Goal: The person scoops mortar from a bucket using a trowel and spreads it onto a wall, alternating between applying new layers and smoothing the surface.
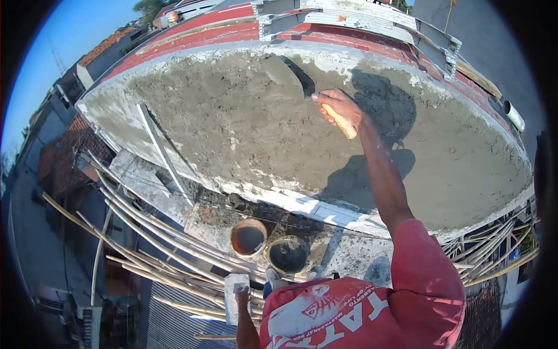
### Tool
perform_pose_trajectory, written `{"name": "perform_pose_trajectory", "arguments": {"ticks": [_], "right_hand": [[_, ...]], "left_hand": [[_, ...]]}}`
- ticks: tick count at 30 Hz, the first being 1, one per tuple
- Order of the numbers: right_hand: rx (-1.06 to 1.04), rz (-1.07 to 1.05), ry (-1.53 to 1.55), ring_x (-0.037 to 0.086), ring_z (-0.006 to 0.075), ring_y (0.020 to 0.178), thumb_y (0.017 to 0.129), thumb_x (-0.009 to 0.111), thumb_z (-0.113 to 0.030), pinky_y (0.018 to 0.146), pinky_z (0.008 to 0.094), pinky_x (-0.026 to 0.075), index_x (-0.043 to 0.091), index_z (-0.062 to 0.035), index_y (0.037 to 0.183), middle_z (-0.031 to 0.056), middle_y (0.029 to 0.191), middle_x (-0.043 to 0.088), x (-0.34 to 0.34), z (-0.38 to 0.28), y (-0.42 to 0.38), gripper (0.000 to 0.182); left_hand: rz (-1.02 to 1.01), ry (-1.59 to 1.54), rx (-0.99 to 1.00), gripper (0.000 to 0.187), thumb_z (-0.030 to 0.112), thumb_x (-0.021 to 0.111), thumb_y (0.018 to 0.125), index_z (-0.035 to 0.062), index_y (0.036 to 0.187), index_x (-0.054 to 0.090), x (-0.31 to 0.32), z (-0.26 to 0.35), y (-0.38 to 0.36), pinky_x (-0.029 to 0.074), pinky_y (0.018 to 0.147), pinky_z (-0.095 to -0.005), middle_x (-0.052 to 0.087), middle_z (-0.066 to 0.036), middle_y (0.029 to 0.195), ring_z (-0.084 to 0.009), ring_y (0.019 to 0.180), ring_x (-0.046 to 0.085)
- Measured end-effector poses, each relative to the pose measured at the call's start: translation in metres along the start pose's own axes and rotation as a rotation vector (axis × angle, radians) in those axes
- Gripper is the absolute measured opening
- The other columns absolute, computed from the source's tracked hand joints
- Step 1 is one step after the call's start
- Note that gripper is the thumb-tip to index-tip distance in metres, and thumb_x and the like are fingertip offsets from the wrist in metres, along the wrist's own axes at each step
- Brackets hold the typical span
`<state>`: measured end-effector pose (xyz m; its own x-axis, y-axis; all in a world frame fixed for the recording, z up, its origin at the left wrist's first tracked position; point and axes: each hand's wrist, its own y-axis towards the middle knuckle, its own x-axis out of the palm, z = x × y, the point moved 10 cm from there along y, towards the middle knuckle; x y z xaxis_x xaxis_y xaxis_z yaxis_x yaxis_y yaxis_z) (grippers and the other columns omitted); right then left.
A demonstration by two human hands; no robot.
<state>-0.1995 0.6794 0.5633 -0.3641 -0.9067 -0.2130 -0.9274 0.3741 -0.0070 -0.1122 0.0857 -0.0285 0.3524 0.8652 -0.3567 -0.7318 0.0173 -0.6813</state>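
My right hand [340, 109] is closed round the yellowish handle of a trowel [286, 77], its arm stretched up toward the top of the wall. The trowel's blade lies at or close to the grey mortar on the wall [221, 125]; contact is hard to judge. Low in the view, my left hand [242, 292] grips a pale rectangular board [234, 314], with its fingers only partly visible. Near my feet stand an orange-brown bucket [234, 239] and a dark bucket [268, 254], both with grey material inside.
A long straight bar [158, 142] leans against the wall's left part. Bamboo poles [168, 241] run along the ledge [206, 218], with a drop to lower roofs at left. Metal channel pieces [360, 24] lie on the red roof above, beside a white pipe [514, 115].
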Motion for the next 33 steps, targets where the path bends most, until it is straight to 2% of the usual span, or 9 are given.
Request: {"name": "perform_pose_trajectory", "arguments": {"ticks": [4,10,16,19,22,24,27,28,33], "right_hand": [[-0.192,0.311,0.182,0.043,0.0070,0.038,0.090,0.052,-0.018,0.035,0.0216,0.035,0.048,-0.0050,0.075,0.0006,0.055,0.043,-0.085,0.003,-0.135,0.020],[0.327,0.199,-0.187,0.042,0.0062,0.044,0.086,0.057,-0.016,0.041,0.0221,0.031,0.054,-0.0035,0.083,-0.0012,0.056,0.044,-0.027,0.146,-0.206,0.013],[0.531,-0.277,-0.851,0.062,0.0291,0.071,0.080,0.062,-0.026,0.061,0.0424,0.045,0.053,-0.0068,0.103,0.0109,0.073,0.061,0.113,0.454,-0.216,0.031],[0.535,-0.391,-1.129,0.061,0.0315,0.077,0.081,0.057,-0.021,0.066,0.0419,0.048,0.055,-0.0043,0.102,0.0176,0.077,0.061,0.200,0.619,-0.223,0.027],[0.158,-0.638,-1.356,0.062,0.0334,0.075,0.080,0.055,-0.018,0.067,0.0446,0.049,0.056,-0.0052,0.102,0.0182,0.078,0.061,0.280,0.912,-0.264,0.026],[-0.008,-0.140,-1.522,0.062,0.0352,0.075,0.080,0.056,-0.018,0.069,0.0469,0.049,0.057,-0.0052,0.102,0.0184,0.078,0.061,0.309,0.799,-0.205,0.026],[0.400,-0.235,-1.134,0.057,0.0246,0.070,0.075,0.062,-0.018,0.060,0.0400,0.045,0.058,-0.0126,0.080,0.0057,0.064,0.053,0.337,0.852,-0.215,0.008],[0.412,-0.163,-0.972,0.060,0.0316,0.069,0.074,0.065,-0.024,0.061,0.0424,0.047,0.058,-0.0115,0.085,0.0096,0.069,0.059,0.324,0.846,-0.228,0.018],[0.637,-0.313,-0.784,0.061,0.0358,0.073,0.076,0.065,-0.031,0.064,0.0412,0.048,0.060,-0.0101,0.093,0.0141,0.077,0.063,0.255,0.813,-0.268,0.028]], "left_hand": [[-0.039,-0.043,-0.185,0.060,0.037,0.066,0.079,0.0011,0.123,0.047,-0.015,-0.104,-0.041,0.053,0.061,-0.0362,0.062,-0.016,0.096,-0.0234,0.082,0.063],[-0.245,-0.015,-0.302,0.064,0.040,0.067,0.078,0.0005,0.124,0.046,0.015,-0.193,-0.098,0.052,0.069,-0.0373,0.062,-0.016,0.097,-0.0238,0.087,0.062],[-0.377,-0.188,-0.570,0.067,0.042,0.067,0.077,-0.0002,0.124,0.046,0.072,-0.152,-0.092,0.051,0.076,-0.0384,0.062,-0.016,0.098,-0.0243,0.091,0.061],[-0.490,0.443,-0.414,0.088,0.052,0.072,0.066,-0.0046,0.126,0.039,0.124,-0.106,-0.072,0.045,0.087,-0.0402,0.057,-0.021,0.111,-0.0310,0.102,0.058],[-0.339,0.778,-0.490,0.096,0.055,0.076,0.058,-0.0046,0.123,0.038,0.134,-0.122,-0.071,0.044,0.086,-0.0434,0.055,-0.022,0.113,-0.0357,0.101,0.057],[-0.180,0.839,-0.565,0.097,0.056,0.077,0.055,-0.0037,0.121,0.039,0.122,-0.115,-0.073,0.044,0.086,-0.0456,0.054,-0.023,0.113,-0.0379,0.100,0.056],[-0.122,0.848,-0.587,0.093,0.054,0.078,0.054,-0.0024,0.117,0.040,0.112,-0.121,-0.081,0.044,0.084,-0.0471,0.056,-0.021,0.107,-0.0381,0.098,0.057],[-0.116,0.843,-0.563,0.093,0.054,0.078,0.054,-0.0024,0.118,0.040,0.113,-0.123,-0.082,0.044,0.084,-0.0468,0.056,-0.021,0.108,-0.0381,0.099,0.056],[-0.162,0.816,-0.565,0.093,0.053,0.078,0.053,-0.0030,0.118,0.041,0.117,-0.116,-0.073,0.044,0.085,-0.0463,0.056,-0.021,0.107,-0.0381,0.100,0.056]]}}
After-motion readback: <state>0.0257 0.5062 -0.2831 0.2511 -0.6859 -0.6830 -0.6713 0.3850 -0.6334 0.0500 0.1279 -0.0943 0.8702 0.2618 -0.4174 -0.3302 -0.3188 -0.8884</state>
